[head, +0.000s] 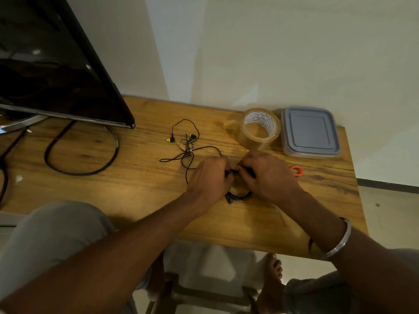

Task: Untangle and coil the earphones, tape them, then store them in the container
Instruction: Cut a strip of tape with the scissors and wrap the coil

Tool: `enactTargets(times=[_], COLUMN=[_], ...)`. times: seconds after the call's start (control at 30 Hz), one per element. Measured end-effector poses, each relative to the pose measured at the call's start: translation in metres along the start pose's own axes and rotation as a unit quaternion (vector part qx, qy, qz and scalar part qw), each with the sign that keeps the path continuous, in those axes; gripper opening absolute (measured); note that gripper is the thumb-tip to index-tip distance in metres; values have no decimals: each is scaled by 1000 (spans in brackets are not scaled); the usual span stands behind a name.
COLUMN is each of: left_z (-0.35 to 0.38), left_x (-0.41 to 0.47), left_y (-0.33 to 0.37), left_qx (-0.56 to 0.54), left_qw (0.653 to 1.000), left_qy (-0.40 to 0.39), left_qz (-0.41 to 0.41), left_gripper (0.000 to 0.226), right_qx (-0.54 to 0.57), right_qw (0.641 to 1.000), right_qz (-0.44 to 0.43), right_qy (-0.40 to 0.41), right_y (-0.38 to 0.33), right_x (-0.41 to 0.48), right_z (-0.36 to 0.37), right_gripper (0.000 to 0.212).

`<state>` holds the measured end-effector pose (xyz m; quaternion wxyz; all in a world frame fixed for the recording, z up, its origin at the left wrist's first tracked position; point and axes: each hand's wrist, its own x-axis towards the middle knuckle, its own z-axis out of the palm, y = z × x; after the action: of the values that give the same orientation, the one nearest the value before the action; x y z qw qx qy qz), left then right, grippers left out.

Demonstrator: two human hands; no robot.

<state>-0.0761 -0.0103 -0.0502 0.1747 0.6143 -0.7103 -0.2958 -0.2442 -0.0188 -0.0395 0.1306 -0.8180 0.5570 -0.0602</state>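
Earphones point(186, 145) lie tangled just beyond left hand point(209, 175), apparently running into its grip.

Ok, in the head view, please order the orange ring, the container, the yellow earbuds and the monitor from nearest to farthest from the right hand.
1. orange ring, just right of the right hand.
2. container, behind and to the right.
3. yellow earbuds, behind and to the left.
4. monitor, at the far left.

Wooden table point(136, 189) carries earphones point(188, 146), tape roll point(249, 138), container point(310, 132), monitor point(56, 64), orange ring point(297, 171).
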Motion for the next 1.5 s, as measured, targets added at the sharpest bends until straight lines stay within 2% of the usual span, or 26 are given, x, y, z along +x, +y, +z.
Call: enactTargets(times=[0.23,0.43,0.5,0.6,0.8,0.93,1.17,1.3,1.43,1.5], left_z=[2,3,3,5,9,11,9,7,-2,-6], left_x=[3,3,4,4,5,5,7,9,11,12], left_y=[-2,-2,-3,-4,-6,-7,-7,-7,0,2], left_qx=[-71,-91,-101,-119,-147,-166,-174,-188,-222,-197], left_qw=[997,995,994,991,987,984,982,979,971,978], left_qy=[17,22,25,26,24,21,18,5,-3,14], left_qz=[-32,-44,-44,-47,-57,-67,-68,-83,-90,-62], left_gripper=[9,2,2,3,4,7,6,9,8,6], right_qx=[1,9,62,165,200,161,1,-87,-129,-147], right_qw=[1000,996,993,982,973,983,1000,996,990,988], right_qz=[-13,-4,-6,9,46,49,20,-36,-33,-30], right_qy=[-24,-88,-98,-89,-106,-77,-19,2,36,35], right_y=[0,5,7,12,18,10,-4,-8,-13,-15], right_x=[-4,-6,-5,-3,10,11,7,5,4,4], right_z=[-5,-10,-11,-10,-15,-11,-7,-1,1,0], right_gripper=[31,56,55,49,20,17,23,22,11,11])
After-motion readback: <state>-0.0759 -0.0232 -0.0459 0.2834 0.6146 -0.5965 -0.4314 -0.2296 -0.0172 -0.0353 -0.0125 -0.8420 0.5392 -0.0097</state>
